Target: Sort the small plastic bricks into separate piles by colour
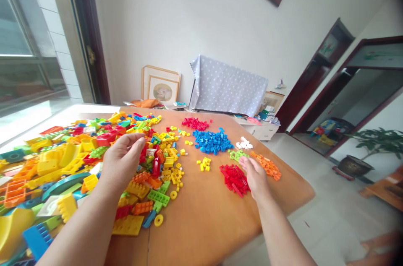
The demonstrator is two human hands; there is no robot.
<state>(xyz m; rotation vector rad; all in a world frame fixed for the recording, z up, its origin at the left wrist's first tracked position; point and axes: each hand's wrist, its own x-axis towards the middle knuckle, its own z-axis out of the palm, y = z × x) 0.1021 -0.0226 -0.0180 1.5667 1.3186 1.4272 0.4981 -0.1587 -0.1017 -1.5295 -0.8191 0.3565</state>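
My left hand [122,157] hovers over a large mixed heap of toy building bricks [135,190], its fingers curled together toward the thumb. Whether a small piece sits in that pinch I cannot make out. On the right, my right hand [256,177] is beside a pile of red bricks [233,178], its fingertips close to a small pile of light green bricks [238,155]. Its fingers are drawn together, and anything between them is hidden. Orange bricks [267,166] lie just beyond this hand, and white bricks [244,144] lie behind the green ones.
Blue bricks [211,142], yellow bricks [204,164] and dark pink bricks [195,123] form separate piles on the wooden table [195,224]. Its right edge slopes away past the orange pile. Behind stands something draped in a dotted cloth [229,83].
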